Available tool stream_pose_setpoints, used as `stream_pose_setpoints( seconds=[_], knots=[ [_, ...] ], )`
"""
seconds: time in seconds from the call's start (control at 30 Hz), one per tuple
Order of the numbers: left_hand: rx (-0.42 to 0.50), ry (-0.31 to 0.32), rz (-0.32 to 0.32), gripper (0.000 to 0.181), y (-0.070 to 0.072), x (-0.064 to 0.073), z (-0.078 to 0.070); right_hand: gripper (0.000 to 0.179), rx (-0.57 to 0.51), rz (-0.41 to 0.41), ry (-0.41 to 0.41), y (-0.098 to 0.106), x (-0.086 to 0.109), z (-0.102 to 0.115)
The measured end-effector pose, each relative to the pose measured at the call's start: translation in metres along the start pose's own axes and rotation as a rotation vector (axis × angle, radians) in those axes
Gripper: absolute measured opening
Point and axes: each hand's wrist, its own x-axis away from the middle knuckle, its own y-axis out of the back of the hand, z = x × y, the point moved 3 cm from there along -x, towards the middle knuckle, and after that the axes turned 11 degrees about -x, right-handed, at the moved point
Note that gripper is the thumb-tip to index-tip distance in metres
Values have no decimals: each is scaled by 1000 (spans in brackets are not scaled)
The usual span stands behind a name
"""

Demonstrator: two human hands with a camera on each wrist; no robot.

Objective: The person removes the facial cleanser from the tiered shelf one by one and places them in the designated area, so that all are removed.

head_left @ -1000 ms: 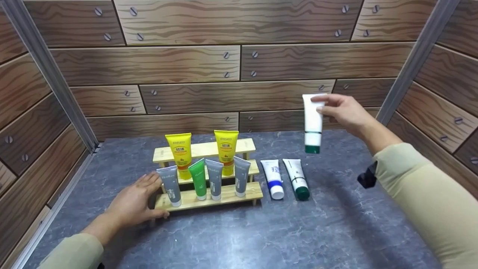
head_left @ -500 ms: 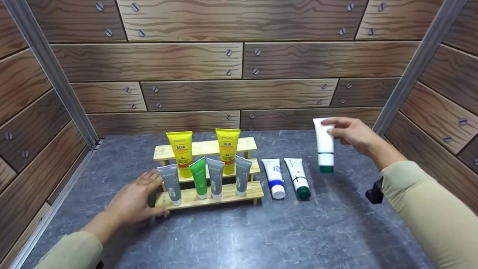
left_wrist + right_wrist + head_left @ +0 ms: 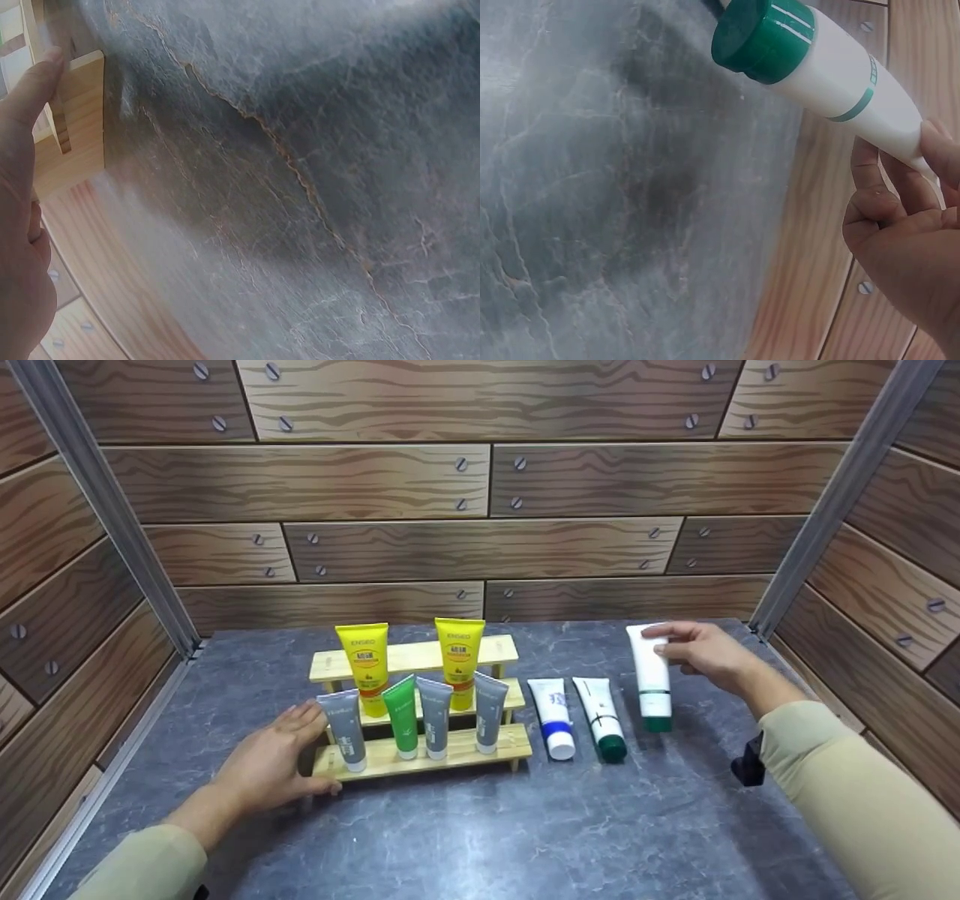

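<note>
In the head view my right hand (image 3: 709,654) pinches a white tube with a green cap (image 3: 651,675) near its flat upper end. The tube's cap points down, close to the table; whether it touches cannot be told. The right wrist view shows the same tube (image 3: 847,82), thumb and fingers on its tail. My left hand (image 3: 266,761) grips the left end of a stepped wooden rack (image 3: 450,751), thumb at the front, fingers partly hidden. On its lowest step stand a green tube (image 3: 401,720) and grey tubes (image 3: 436,720). Yellow tubes (image 3: 459,660) stand behind.
Right of the rack lie a white tube with a blue band (image 3: 553,712) and a white tube with a dark green cap (image 3: 600,716). Wood-patterned walls (image 3: 420,487) enclose the dark marbled table (image 3: 480,840) at the back and sides.
My right hand has lowered the white tube toward the table, to the right of the two lying tubes. The left hand stays at the rack's end.
</note>
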Motion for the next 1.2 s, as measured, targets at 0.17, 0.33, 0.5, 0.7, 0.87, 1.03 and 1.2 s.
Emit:
stream_pose_setpoints(
  seconds=[0.17, 0.33, 0.5, 0.7, 0.87, 1.03, 1.2],
  knots=[
    [-1, 11, 12, 106, -1, 0, 0, 51, 26, 21, -41, -1, -1, -10],
    [6, 27, 34, 107, 0, 1, 1, 52, 43, 34, -76, -3, -1, -19],
    [7, 30, 37, 106, 1, 2, 1, 52, 15, 28, -107, -5, -2, -27],
    [13, 22, 34, 106, 0, 1, 0, 53, -19, 23, -130, -7, -2, -36],
    [7, 16, 21, 106, -1, 2, 1, 53, -33, 33, -133, -9, -5, -42],
    [-5, 17, 23, 107, -1, 1, 2, 55, -18, 23, -140, -10, -7, -46],
    [-2, 22, 29, 108, -2, 1, 1, 57, -1, -11, -144, -12, -7, -51]
  ],
)
